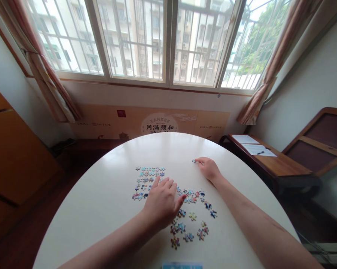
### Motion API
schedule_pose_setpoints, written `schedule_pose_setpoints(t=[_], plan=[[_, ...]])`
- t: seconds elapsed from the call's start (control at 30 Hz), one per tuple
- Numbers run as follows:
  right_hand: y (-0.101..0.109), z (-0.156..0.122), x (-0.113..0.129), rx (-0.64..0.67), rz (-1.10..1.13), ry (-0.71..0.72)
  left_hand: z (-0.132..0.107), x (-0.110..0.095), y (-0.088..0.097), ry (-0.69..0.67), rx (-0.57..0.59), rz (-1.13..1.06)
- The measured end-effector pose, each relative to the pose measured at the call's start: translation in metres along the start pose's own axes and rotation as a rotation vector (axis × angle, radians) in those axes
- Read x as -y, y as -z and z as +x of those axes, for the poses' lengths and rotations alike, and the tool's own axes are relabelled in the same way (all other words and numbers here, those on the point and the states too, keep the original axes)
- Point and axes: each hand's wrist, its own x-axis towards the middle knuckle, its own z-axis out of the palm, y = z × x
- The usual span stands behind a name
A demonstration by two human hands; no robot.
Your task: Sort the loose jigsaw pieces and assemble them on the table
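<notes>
Over the white table (101,209), my right hand (209,169) pinched a puzzle piece (193,161); my left hand (161,200), fingers apart, spread between neat rows (141,180) and scattered pieces (189,237)!

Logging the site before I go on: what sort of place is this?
Probably a room in a home: tied-back curtains frame a barred window, and puzzle pieces lie on a rounded white table.

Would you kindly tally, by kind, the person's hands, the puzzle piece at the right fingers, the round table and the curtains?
Left hand and right hand: 2
Puzzle piece at right hand: 1
Round table: 1
Curtains: 2
Total: 6
</notes>
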Motion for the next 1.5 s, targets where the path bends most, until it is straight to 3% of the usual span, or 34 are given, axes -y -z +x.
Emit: schedule_pose_setpoints(t=[0.4, 0.7, 0.8, 0.87, 0.97, 1.03, 1.2, 1.4, 1.5], plan=[[0.004, -0.002, -0.007, 0.07, -0.05, 0.082, 0.002, -0.007, 0.008, -0.02, 0.082, 0.018], [0.011, -0.004, -0.003, 0.026, -0.007, 0.118, -0.002, -0.013, 0.009, -0.036, 0.11, 0.09], [0.016, -0.008, 0.011, 0.016, 0.037, 0.19, -0.004, -0.016, 0.012, -0.032, 0.133, 0.134], [0.02, -0.012, 0.027, 0.066, 0.076, 0.266, -0.005, -0.019, 0.017, 0.0, 0.211, 0.159], [0.024, -0.021, 0.059, 0.248, 0.143, 0.404, -0.005, -0.025, 0.026, 0.081, 0.342, 0.142], [0.029, -0.027, 0.081, 0.442, 0.17, 0.531, -0.005, -0.028, 0.031, 0.116, 0.386, 0.12], [0.038, -0.036, 0.11, 0.524, 0.04, 0.64, -0.004, -0.027, 0.031, 0.132, 0.407, 0.115], [0.041, -0.029, 0.095, 0.45, -0.109, 0.653, -0.004, -0.023, 0.025, 0.092, 0.397, 0.099], [0.047, -0.02, 0.071, 0.383, -0.174, 0.53, -0.003, -0.024, 0.026, 0.108, 0.402, 0.092]])
